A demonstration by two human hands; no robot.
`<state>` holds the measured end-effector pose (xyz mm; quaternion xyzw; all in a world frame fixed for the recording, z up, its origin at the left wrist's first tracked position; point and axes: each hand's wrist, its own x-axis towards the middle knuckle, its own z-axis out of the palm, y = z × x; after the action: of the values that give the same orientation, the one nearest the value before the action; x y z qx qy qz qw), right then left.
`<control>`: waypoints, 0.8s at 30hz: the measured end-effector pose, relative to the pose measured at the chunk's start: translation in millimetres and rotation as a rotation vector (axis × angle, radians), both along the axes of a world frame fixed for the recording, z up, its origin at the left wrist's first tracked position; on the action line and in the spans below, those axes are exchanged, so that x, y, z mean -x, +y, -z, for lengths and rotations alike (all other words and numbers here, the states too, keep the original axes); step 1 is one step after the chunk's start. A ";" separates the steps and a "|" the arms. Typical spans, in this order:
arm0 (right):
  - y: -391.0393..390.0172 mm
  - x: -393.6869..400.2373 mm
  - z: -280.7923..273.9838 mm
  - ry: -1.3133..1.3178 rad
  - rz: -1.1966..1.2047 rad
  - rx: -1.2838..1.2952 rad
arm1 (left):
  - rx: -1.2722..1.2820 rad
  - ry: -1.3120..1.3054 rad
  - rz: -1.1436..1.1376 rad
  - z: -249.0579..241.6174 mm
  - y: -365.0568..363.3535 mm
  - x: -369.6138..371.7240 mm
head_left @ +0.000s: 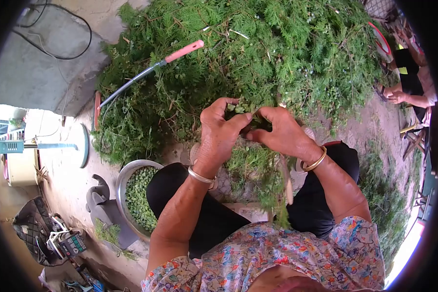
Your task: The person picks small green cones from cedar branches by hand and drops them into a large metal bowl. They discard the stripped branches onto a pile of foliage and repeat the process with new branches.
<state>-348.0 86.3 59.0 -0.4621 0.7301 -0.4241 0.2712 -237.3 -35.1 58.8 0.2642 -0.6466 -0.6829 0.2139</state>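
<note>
My left hand (220,130) is closed around a small cluster of green seed cones (236,108), with the thumb stretched toward the other hand. Close beside it, my right hand (283,130) is curled with thumb and forefinger pinching a leafy evergreen branch (273,182). Its feathery foliage hangs down between my knees, and a bare woody stem shows below the right wrist. The exact spot where the fingertips meet is partly hidden. Near my left knee stands a metal basin (121,182) holding many green seed cones (140,194).
A large heap of cut evergreen branches (258,53) spreads in front of me. On it lies a tool with a pink handle (184,51). A pedestal fan (82,146) stands at left. Another person's hand (398,96) shows at far right. Loose foliage (382,194) covers the ground there.
</note>
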 end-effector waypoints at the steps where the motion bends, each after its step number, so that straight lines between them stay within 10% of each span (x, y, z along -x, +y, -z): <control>1: -0.3 -1.0 -1.1 -0.098 0.010 -0.086 | -0.033 0.030 0.001 0.5 1.3 0.1; 8: 8.5 -3.4 -2.2 -0.100 -0.053 0.037 | -0.011 -0.045 0.202 -11.8 -7.5 -5.3; 13: 16.0 2.7 11.1 0.368 -0.111 0.112 | 0.622 -0.045 0.317 2.8 -9.4 -4.2; 24: 19.8 1.9 7.3 0.386 -0.144 0.103 | 0.363 -0.142 0.258 0.7 -5.4 -3.9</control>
<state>-349.8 106.1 51.7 -0.5989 0.7109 -0.3443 0.1319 -233.4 -40.5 58.1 0.1840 -0.8005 -0.5569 0.1231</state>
